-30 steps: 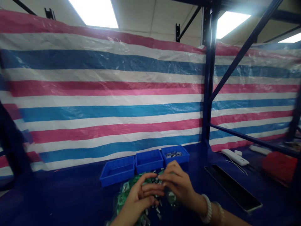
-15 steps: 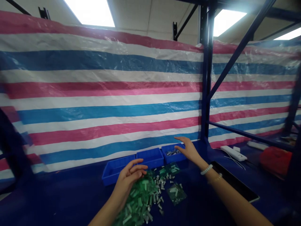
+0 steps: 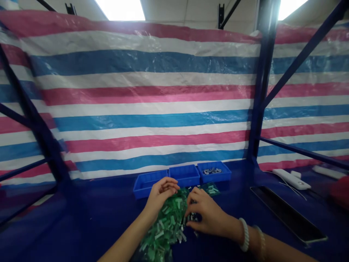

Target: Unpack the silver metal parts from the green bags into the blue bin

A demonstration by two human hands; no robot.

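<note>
Because the right hand point(image 3: 205, 211) curls over small metal pieces point(image 3: 182, 236) right of the green packets point(image 3: 165, 227) — grip unclear — some could scatter. The left hand point(image 3: 161, 191), loosely open, might drag packets.

Striped sheet point(image 3: 152, 120): hangs beyond and above my right grip point(image 3: 205, 211), glossy and creased, banded pink, white and blue.
Upright post point(image 3: 257, 120): dark blue, ahead of my right grip and off to its right.
Slanting brace point(image 3: 297, 60): meets that post above and right of my right grip.
Dark slab point(image 3: 287, 214): long and thin, flat on the bench point(image 3: 109, 225), right of my right grip and well apart from it.
White strip point(image 3: 291, 179): past the slab, farther from my right grip.
Red thing point(image 3: 339, 191): farther right still, blurred, cut by the edge.
Ceiling light point(image 3: 121, 10): bright, high over my right grip and leftward.
</note>
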